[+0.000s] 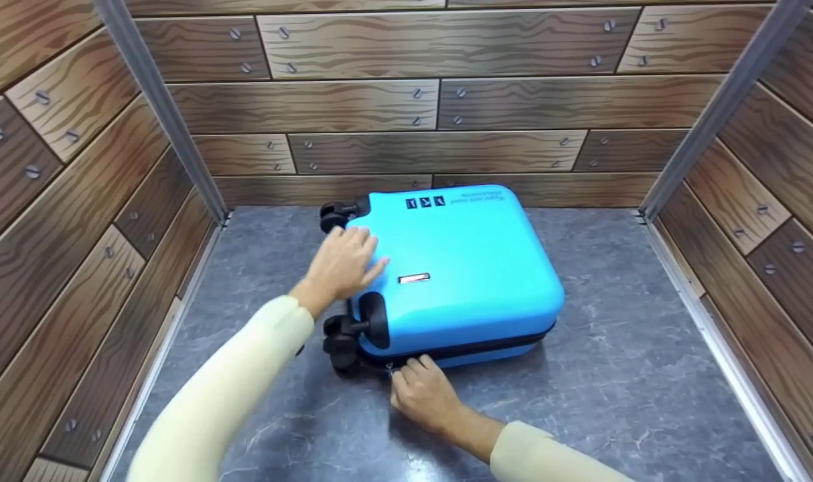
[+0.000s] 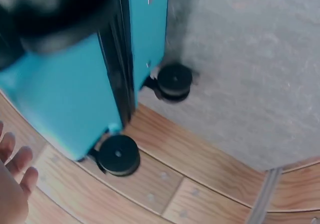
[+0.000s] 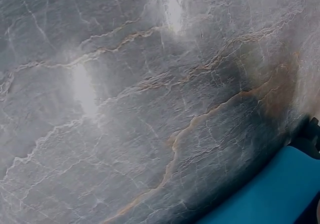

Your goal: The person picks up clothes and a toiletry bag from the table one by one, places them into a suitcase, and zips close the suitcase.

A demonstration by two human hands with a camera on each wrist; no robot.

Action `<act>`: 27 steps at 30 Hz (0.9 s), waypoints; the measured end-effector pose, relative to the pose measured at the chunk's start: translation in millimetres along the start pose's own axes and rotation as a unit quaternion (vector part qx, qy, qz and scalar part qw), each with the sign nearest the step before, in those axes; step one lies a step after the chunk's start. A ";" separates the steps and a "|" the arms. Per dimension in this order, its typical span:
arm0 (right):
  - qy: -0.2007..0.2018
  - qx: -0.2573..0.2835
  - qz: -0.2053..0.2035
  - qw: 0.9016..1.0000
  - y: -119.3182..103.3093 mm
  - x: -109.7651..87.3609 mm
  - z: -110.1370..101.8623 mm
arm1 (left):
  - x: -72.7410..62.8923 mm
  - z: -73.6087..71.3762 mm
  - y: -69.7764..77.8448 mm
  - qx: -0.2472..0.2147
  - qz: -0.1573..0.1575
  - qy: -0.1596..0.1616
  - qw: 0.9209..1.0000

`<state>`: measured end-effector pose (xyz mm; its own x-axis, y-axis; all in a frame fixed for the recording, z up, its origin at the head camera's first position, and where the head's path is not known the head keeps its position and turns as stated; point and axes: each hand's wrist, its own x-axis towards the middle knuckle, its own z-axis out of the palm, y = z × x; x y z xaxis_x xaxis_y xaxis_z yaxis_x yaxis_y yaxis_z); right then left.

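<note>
A bright blue hard-shell suitcase point(image 1: 473, 254) lies flat on the floor, its black wheels point(image 1: 341, 345) pointing left. My left hand point(image 1: 343, 261) rests on its wheel end, between the two upper wheels, with fingers loosely extended; in the left wrist view that hand point(image 2: 15, 179) shows at the lower left edge. At the front side, near the wheel corner, my right hand point(image 1: 423, 395) has curled fingers and pinches the zipper pull point(image 1: 390, 368) on the black zipper band point(image 1: 460, 348). The right wrist view catches only a blue corner of the suitcase point(image 3: 270, 189); the right hand's fingers are hidden there.
Grey marbled floor point(image 1: 647, 375) surrounds the suitcase. Wood-patterned panels point(image 1: 487, 43) enclose it at the back and both sides, with metal strips point(image 1: 708, 114) at the corners. The suitcase's far side lies close to the back panel.
</note>
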<state>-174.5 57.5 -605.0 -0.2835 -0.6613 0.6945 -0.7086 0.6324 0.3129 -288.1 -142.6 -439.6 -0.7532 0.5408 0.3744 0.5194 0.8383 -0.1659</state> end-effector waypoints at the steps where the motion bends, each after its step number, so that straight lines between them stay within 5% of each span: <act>1: 0.001 0.002 -0.002 1.000 -0.5 0.4 0.1 | 5.2 2.9 -4.4 -0.012 -0.016 -0.004 1.000; 5: 0.004 0.005 -0.009 1.000 -1.2 0.7 1.6 | 19.3 15.9 -16.1 -0.095 -0.074 -0.048 0.992; 11: 0.011 0.017 -0.023 1.000 2.7 -0.8 3.8 | 19.5 31.6 -19.7 -0.182 -0.112 -0.154 0.965; 23: -0.007 0.045 0.000 0.999 11.9 -6.0 4.3 | 27.7 34.3 -18.7 -0.206 -0.200 -0.190 0.939; 27: -0.006 0.042 -0.006 0.999 10.2 -6.0 4.4 | 26.3 31.0 -24.7 -0.178 -0.228 -0.208 0.934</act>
<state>-182.9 66.1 -608.8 -0.2814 -0.6745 0.6826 -0.7634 0.5884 0.2666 -333.2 -146.9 -453.9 -0.9823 0.1750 -0.0673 0.1514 0.9520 0.2660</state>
